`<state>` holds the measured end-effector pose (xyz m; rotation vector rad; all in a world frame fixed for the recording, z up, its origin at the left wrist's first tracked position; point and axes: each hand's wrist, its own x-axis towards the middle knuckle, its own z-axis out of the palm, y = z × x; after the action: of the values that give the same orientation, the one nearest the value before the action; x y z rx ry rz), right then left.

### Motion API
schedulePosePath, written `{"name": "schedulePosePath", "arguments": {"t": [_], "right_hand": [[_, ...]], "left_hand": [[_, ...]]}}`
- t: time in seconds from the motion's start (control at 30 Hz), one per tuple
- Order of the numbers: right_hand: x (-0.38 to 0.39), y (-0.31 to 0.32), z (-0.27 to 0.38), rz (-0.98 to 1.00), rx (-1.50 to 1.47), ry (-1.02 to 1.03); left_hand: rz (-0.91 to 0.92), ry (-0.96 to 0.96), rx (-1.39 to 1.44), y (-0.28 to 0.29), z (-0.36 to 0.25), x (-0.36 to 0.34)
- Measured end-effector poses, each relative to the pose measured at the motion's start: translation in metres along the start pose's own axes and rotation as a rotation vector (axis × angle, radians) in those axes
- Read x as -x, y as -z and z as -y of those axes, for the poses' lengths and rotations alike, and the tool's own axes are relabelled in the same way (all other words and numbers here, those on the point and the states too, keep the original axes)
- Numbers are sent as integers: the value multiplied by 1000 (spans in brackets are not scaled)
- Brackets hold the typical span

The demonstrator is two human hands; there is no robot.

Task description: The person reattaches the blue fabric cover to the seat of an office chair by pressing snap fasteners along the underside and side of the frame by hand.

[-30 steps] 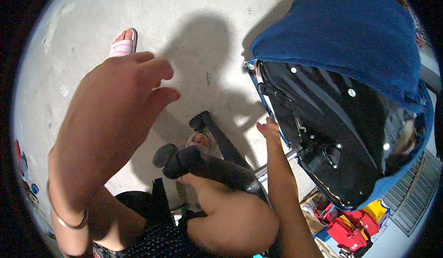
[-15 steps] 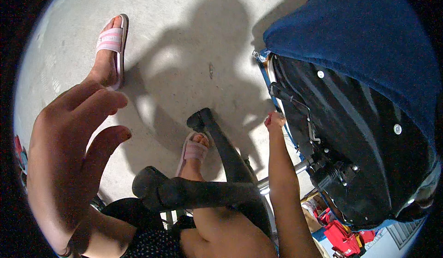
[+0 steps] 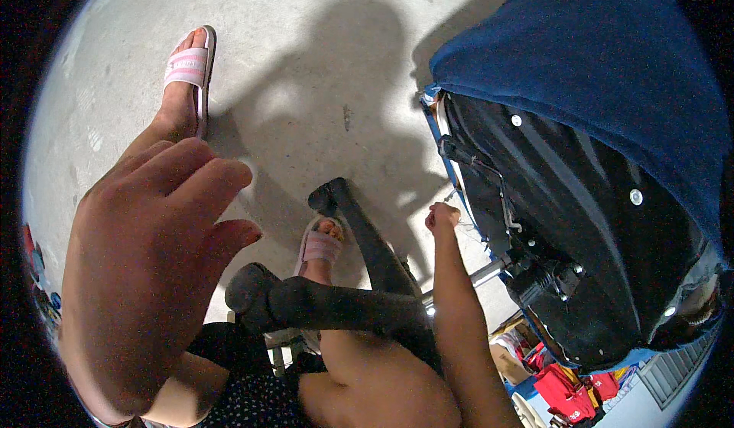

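Observation:
A swivel chair lies tipped over, the black underside (image 3: 566,175) of its seat facing me. Blue fabric (image 3: 581,45) wraps the seat, and a blue cord or edging runs along its left rim. My right hand (image 3: 442,218) is closed beside that rim, its fingers pinched; whatever they hold is too small to make out. Raised at the left, close to the camera, my left hand (image 3: 153,237) has bent fingers with the thumb apart, and nothing shows in it. The chair's dark legs (image 3: 329,305) spread between my own legs, joined to the seat by a silver column (image 3: 485,275).
A bent metal lever (image 3: 505,191) sticks out from the seat's underside. My feet, in pink striped slides (image 3: 187,68), stand on the pale concrete floor (image 3: 283,53). Red packages (image 3: 566,393) and a cardboard box lie at the lower right, by a grey grille (image 3: 677,371).
My left hand has shifted right, its fingers curling a little more. My right hand has drawn slightly left and toward me, away from the seat rim. The seat appears slightly further left.

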<state>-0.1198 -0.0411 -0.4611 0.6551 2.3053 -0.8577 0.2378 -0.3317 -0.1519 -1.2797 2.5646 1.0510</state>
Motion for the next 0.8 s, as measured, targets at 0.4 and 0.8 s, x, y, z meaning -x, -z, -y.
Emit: {"name": "schedulePosePath", "arguments": {"t": [0.4, 0.8], "right_hand": [[47, -6, 21, -19, 1400, 961], [12, -13, 13, -177, 658, 832]], "left_hand": [[55, -43, -44, 8, -14, 2], [90, -150, -20, 5, -17, 4]]}}
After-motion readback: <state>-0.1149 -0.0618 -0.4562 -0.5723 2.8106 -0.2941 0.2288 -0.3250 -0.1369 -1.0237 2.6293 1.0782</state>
